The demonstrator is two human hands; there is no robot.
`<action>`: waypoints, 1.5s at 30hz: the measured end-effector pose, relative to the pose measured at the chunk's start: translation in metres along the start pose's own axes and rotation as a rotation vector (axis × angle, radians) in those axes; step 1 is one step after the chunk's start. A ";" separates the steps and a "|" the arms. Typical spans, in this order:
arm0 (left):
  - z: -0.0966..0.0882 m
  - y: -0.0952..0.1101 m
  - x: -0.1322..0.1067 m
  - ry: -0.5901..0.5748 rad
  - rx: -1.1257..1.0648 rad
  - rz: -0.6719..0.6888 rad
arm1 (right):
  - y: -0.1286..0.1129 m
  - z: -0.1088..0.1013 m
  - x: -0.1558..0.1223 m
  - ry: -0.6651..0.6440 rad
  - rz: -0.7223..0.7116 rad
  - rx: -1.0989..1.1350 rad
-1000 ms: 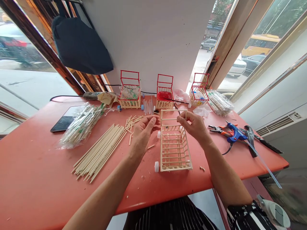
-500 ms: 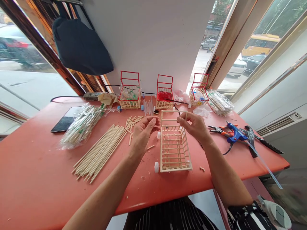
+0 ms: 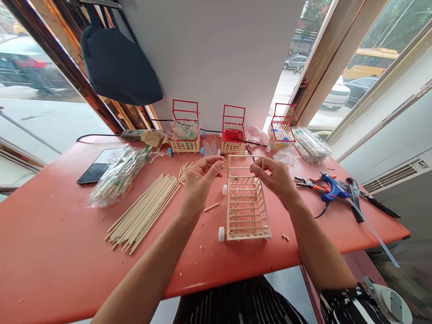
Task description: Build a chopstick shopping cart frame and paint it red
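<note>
A small cart (image 3: 248, 209) made of pale wooden sticks stands on the red table in front of me, with white wheels (image 3: 221, 234) at its side. My right hand (image 3: 272, 174) pinches the right upright of the cart's raised handle frame between thumb and fingers. Left of that frame, my left hand (image 3: 201, 176) is closed, thumb tip near the fingertips. Whatever it may hold is too small to make out. A short loose stick (image 3: 211, 207) lies between my left wrist and the cart.
Bundled wooden sticks (image 3: 143, 211) and a plastic-wrapped pack (image 3: 118, 175) lie to the left. Along the wall stand red-trimmed stick carts (image 3: 185, 143). On the right are pliers (image 3: 305, 182), a blue glue gun (image 3: 334, 191) with a long glue stick, and another wrapped pack (image 3: 312, 144).
My left hand has risen slightly, and its thumb and fingertips have come closer together. My right hand keeps its grip on the cart's handle frame. The whole view has shifted a little.
</note>
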State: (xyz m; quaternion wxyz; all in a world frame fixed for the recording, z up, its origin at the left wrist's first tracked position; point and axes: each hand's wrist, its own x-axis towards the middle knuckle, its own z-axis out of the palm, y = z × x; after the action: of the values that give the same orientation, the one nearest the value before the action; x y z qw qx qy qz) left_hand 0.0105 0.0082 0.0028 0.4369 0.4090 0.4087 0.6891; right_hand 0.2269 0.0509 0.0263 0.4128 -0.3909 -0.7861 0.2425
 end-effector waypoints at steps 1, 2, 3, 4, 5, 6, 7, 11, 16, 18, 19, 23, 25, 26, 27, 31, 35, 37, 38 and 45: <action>0.000 0.000 0.001 -0.003 0.027 0.014 | 0.000 0.000 0.000 -0.001 0.001 -0.003; 0.001 0.001 0.002 -0.009 0.058 0.025 | 0.000 0.000 0.000 -0.001 0.001 -0.006; 0.001 0.001 0.003 -0.016 0.091 0.033 | 0.000 0.000 0.000 0.000 0.001 -0.009; 0.001 0.001 0.003 -0.022 0.123 0.038 | 0.000 0.001 0.001 -0.001 0.000 -0.011; 0.002 0.002 0.004 -0.028 0.149 0.040 | 0.000 0.001 0.001 -0.002 -0.001 -0.012; 0.002 0.001 0.005 -0.033 0.168 0.041 | 0.000 0.001 0.001 -0.004 -0.002 -0.012; 0.002 0.001 0.005 -0.035 0.181 0.042 | 0.000 0.000 0.001 -0.006 -0.001 -0.011; 0.002 -0.001 0.006 -0.047 0.201 0.056 | -0.001 0.000 0.001 -0.007 -0.001 -0.006; 0.002 -0.005 0.006 -0.059 0.212 0.085 | -0.001 0.001 0.000 0.000 -0.008 0.000; 0.002 -0.005 0.005 -0.055 0.209 0.088 | -0.002 0.001 0.000 -0.003 -0.008 0.002; 0.002 -0.005 0.005 -0.052 0.205 0.087 | -0.002 0.001 0.000 -0.004 -0.007 0.004; 0.003 -0.004 0.004 -0.041 0.196 0.084 | -0.002 0.001 0.000 -0.004 -0.005 0.007; 0.003 -0.004 0.003 -0.052 0.176 0.075 | -0.001 0.001 0.000 -0.002 -0.004 0.003; 0.002 -0.003 0.003 -0.061 0.155 0.064 | -0.001 0.000 0.000 -0.001 -0.002 0.002; 0.002 -0.003 0.002 -0.069 0.130 0.048 | -0.001 0.000 0.000 -0.001 0.000 0.000; -0.004 -0.004 0.002 -0.098 0.070 -0.107 | -0.001 0.000 0.000 -0.002 -0.002 0.001; -0.008 -0.007 0.002 -0.147 0.072 -0.223 | -0.001 0.000 0.000 -0.002 0.007 0.001; -0.009 -0.010 0.001 -0.155 0.076 -0.206 | -0.001 0.000 0.001 -0.007 0.015 -0.004; -0.008 -0.011 0.001 -0.153 0.078 -0.192 | -0.001 0.000 0.001 -0.009 0.018 -0.006; -0.005 -0.019 -0.001 -0.130 0.114 -0.096 | -0.001 0.000 0.001 -0.010 0.011 -0.003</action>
State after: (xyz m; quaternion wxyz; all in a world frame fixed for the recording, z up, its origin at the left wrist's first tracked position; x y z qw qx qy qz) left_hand 0.0115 0.0118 -0.0167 0.4708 0.4570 0.4373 0.6151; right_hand 0.2263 0.0506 0.0275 0.4069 -0.3948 -0.7862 0.2457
